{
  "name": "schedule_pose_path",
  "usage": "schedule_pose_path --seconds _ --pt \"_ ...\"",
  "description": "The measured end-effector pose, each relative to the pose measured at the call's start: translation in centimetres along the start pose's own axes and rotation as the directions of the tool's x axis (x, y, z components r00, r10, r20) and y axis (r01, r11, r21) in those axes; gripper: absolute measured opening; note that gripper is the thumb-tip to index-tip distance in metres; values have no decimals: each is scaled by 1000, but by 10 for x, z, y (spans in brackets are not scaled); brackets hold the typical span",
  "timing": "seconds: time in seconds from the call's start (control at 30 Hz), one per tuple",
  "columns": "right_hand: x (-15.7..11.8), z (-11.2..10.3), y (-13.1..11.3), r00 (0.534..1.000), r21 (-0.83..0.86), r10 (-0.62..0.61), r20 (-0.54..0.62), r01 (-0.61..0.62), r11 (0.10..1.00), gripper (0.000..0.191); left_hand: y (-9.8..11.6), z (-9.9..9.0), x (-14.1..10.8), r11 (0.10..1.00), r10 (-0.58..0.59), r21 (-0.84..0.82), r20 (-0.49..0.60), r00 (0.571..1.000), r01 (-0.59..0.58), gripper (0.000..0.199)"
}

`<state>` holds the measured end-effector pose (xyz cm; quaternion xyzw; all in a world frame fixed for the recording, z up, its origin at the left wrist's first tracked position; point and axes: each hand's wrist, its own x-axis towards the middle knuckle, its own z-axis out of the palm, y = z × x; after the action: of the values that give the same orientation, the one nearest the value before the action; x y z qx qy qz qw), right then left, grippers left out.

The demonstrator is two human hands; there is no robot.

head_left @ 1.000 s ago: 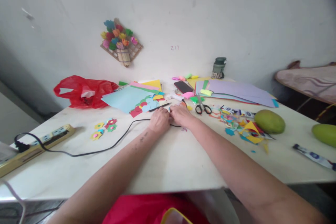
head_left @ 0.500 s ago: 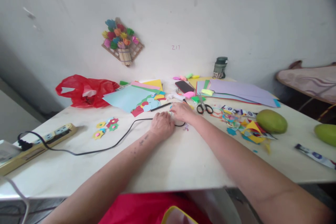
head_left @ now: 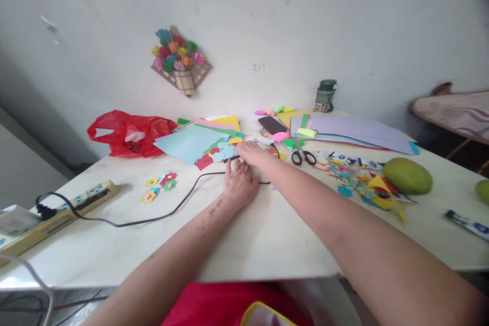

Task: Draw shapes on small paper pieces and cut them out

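Mid-table, my left hand (head_left: 240, 183) rests with its fingers curled down on the white tabletop (head_left: 267, 244); anything beneath them is hidden. Just beyond it, my right hand (head_left: 248, 153) reaches across, fingers bent together by a dark pencil-like stick (head_left: 231, 158) and the cut paper pieces (head_left: 214, 154). What it grips, if anything, cannot be made out. A black cable (head_left: 175, 209) runs from the left and passes by my left hand. Black-handled scissors (head_left: 303, 157) lie to the right of my right hand. Small paper flowers (head_left: 168, 181) lie to the left.
A power strip (head_left: 82, 206) and a red plastic bag (head_left: 143, 137) stand on the left. Behind are coloured sheets (head_left: 344, 130), a phone (head_left: 272, 125) and a dark bottle (head_left: 324, 96). Paper scraps (head_left: 367, 188), a green fruit (head_left: 407, 175) and a tube (head_left: 466, 224) lie right.
My right hand has moved left and slightly away, to the stick and paper pieces. My left hand stays near its place, its fingers a little more raised. The view has shifted slightly.
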<state>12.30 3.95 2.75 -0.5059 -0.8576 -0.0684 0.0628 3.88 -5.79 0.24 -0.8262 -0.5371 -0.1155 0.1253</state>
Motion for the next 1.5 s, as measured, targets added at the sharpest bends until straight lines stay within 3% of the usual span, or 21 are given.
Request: schedule_pose_path --seconds 0.1,0.23,0.3,0.43,0.6,0.73,0.8,0.93,1.03,1.17,1.3,1.37,1.5 --pt "6 5 2 999 -31 -31 -28 30 999 32 1 0 0 1000 -8 -16 3 1000 8 43" --pt "9 -2 7 998 36 59 -3 -59 998 30 2 -1 -2 999 -22 -24 -10 1000 21 43" --pt "8 -8 12 991 114 95 -95 -84 990 30 2 -2 -3 999 -30 -22 -17 999 29 43" --pt "-1 -19 23 887 363 335 -318 -212 907 26 1 0 -3 999 -40 -16 -30 999 39 41" --pt "-22 -12 33 781 655 533 -325 -221 723 23 1 4 -2 999 -7 -35 -44 999 5 41" --pt "-36 10 35 759 886 625 -182 -149 439 19 2 2 -1 999 24 -38 -14 1000 -24 41" --pt "-39 18 33 775 952 624 -103 -105 288 18 2 1 0 999 23 -42 8 1000 -23 40" --pt "-39 24 30 802 986 597 -30 -74 148 17 2 1 1 998 20 -60 22 1000 -19 39" --pt "-38 25 27 797 981 603 -35 -88 173 14 3 3 2 998 29 -62 9 1000 -28 37" --pt "-39 24 24 792 896 594 -142 -153 417 12 4 5 2 997 36 -63 1 999 -35 38" --pt "-44 21 21 839 755 517 -169 -227 616 24 5 4 2 997 44 -60 14 999 -43 39" --pt "-45 22 20 864 712 473 -174 -221 666 30 5 4 2 997 38 -62 17 999 -37 39" --pt "-42 27 22 866 675 456 -207 -211 707 19 6 6 2 997 12 -80 38 999 -9 39"
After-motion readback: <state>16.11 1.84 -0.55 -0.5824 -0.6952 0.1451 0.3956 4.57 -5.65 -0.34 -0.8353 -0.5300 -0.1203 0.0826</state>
